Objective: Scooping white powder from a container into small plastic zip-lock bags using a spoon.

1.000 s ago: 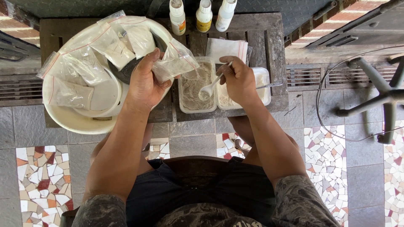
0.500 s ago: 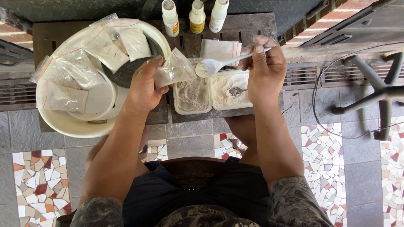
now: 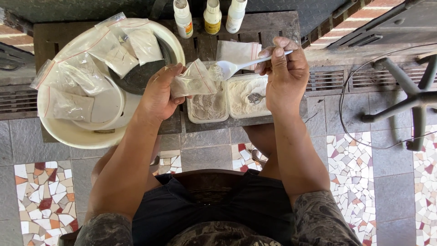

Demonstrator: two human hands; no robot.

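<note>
Just left of the grey-powder tub, the left hand pinches a limp, light little plastic bag by its mouth, while right-hand fingers clamp a heaped white spoon above it.
</note>
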